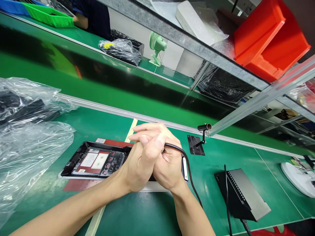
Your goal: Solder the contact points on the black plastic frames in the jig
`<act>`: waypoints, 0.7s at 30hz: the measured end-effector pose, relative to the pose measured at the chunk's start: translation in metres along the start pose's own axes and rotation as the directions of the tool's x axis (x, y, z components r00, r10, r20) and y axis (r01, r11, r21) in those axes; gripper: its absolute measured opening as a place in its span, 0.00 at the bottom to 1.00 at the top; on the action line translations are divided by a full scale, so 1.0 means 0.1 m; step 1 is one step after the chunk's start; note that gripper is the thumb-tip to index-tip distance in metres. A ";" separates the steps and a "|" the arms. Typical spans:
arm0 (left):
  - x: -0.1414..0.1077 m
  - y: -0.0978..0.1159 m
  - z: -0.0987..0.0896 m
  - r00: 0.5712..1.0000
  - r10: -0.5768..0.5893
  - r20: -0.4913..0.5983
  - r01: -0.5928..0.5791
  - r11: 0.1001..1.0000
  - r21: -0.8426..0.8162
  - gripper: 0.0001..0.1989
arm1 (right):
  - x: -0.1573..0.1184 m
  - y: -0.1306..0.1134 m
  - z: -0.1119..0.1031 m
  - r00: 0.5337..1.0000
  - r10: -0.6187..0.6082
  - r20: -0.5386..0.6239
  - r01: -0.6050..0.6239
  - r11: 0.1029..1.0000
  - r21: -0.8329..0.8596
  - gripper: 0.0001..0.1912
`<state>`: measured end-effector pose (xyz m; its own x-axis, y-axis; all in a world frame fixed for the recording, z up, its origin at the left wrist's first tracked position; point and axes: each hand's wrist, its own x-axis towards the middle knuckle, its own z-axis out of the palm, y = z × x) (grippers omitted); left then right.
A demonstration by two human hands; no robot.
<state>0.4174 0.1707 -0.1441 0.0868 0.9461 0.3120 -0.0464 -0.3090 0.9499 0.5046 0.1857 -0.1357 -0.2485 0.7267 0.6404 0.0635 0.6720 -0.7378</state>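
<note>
My left hand [141,160] and my right hand [169,160] are pressed together over the right part of a black housing [86,149]. A black cable [188,164] comes out of my right hand, whose fingers are wrapped round it. The fingers of my left hand are bent against the right hand, and whatever lies between the palms is hidden. The housing rests on a dark red mat [76,185], with a window at its left showing white labels and a black part with round holes.
Clear plastic bags [29,154] cover the left side. On the right are a small black stand [197,144], a black and grey device [242,193] with cables and a white round tray [295,178]. A metal shelf with a red bin [268,39] hangs above; a person [92,16] is beyond.
</note>
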 end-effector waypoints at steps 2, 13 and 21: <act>-0.01 -0.02 0.04 0.999 0.007 -0.034 -0.008 1.000 -0.014 0.25 | -0.01 0.00 0.01 1.000 0.015 -0.001 -0.015 1.000 0.020 0.12; 0.03 0.01 -0.14 0.989 0.082 0.125 -0.079 0.997 -0.024 0.23 | -0.03 0.05 0.02 1.000 0.003 -0.031 -0.002 0.999 0.052 0.11; 0.03 0.01 -0.12 0.987 0.103 0.121 -0.101 0.995 -0.017 0.24 | -0.05 0.06 0.03 1.000 0.012 -0.025 -0.010 0.998 0.062 0.12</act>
<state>0.4057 0.1746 -0.1426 0.2017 0.8906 0.4076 -0.0722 -0.4015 0.9130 0.5036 0.1859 -0.1438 -0.2233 0.7378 0.6370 0.0060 0.6546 -0.7560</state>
